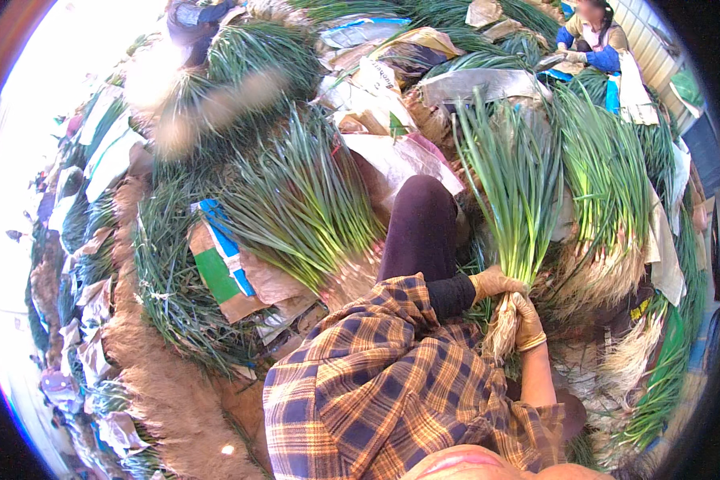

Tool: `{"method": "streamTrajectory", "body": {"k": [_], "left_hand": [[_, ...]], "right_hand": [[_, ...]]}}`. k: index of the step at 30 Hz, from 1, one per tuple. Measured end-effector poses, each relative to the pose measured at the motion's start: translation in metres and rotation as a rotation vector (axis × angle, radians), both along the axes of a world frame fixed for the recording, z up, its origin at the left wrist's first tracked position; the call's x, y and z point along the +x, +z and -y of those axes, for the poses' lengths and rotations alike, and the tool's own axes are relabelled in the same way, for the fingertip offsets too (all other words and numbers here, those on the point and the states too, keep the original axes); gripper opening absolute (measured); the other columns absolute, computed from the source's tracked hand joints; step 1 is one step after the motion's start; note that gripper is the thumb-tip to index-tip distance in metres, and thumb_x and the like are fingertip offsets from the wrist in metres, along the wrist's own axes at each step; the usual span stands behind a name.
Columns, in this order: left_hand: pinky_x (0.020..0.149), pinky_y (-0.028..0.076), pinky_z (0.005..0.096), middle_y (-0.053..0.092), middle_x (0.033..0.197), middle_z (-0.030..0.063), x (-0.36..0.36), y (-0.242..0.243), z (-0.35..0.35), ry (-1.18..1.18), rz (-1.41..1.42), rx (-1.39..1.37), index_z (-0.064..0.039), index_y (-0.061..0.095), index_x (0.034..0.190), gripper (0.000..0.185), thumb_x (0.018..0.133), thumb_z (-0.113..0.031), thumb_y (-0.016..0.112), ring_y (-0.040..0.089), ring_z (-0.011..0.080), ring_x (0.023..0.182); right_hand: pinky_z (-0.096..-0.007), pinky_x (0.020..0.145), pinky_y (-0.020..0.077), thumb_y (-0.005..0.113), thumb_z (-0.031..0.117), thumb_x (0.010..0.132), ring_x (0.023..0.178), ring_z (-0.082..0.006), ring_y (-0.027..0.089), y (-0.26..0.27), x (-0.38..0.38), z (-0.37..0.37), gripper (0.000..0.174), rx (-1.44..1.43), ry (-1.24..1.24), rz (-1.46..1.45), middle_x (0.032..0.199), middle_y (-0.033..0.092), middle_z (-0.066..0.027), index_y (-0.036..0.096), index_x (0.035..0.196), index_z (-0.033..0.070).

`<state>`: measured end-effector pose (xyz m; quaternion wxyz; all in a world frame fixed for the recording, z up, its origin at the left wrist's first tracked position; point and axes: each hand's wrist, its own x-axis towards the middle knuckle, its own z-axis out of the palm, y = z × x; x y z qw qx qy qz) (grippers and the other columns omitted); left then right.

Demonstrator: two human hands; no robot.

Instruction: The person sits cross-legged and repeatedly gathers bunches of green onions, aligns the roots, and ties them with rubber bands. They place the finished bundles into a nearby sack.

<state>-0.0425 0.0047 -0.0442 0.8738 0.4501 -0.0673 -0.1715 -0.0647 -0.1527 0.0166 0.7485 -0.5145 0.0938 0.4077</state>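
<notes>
Both of my hands wear tan gloves and grip one bunch of long green allium plants (pixel 513 180), scallions or green garlic. Its leaves point away from me and its pale, hairy roots hang nearest me. My left hand (pixel 495 283) closes around the stems just above the roots. Against it, my right hand (pixel 527 321) holds the root end from the right side. To the right lies another allium bunch (pixel 606 180) with its roots towards me. A broad spread of the same plants (pixel 312 210) lies to the left of my raised knee.
Coloured sacking (pixel 222 270) lies at left beside loose leaves (pixel 174 282). Further left runs a long row of brown roots (pixel 150 372). Smaller bunches (pixel 654 372) lie at lower right. Beyond are heaped greens, pale sheets (pixel 486 87) and two people, one at upper right, one at upper left.
</notes>
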Motion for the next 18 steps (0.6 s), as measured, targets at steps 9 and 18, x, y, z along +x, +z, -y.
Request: {"method": "streamTrajectory", "body": {"k": [9,18], "left_hand": [[0.076,0.053,0.0354,0.066,0.109,0.011,-0.025,0.098,-0.068,-0.256,0.341,1.013,-0.009,0.063,0.118,0.053,0.078,-0.043,0.073,0.067,0.0234,0.083],[0.102,0.038,0.0495,0.058,0.109,0.0058,-0.003,0.139,0.026,0.059,1.628,0.999,-0.018,0.051,0.126,0.058,0.071,-0.028,0.067,0.055,0.0271,0.11]], "right_hand": [[-0.0308,0.07,0.0571,0.069,0.023,0.083,0.08,-0.0183,0.066,0.073,0.012,0.064,0.048,-0.112,0.083,0.029,0.096,0.067,-0.0107,0.055,0.122,-0.002],[-0.0293,0.068,0.0532,0.063,0.011,0.087,0.077,-0.0162,0.063,0.157,-0.029,0.058,0.029,-0.302,0.243,0.051,0.094,0.063,-0.0068,0.057,0.113,0.0]]}}
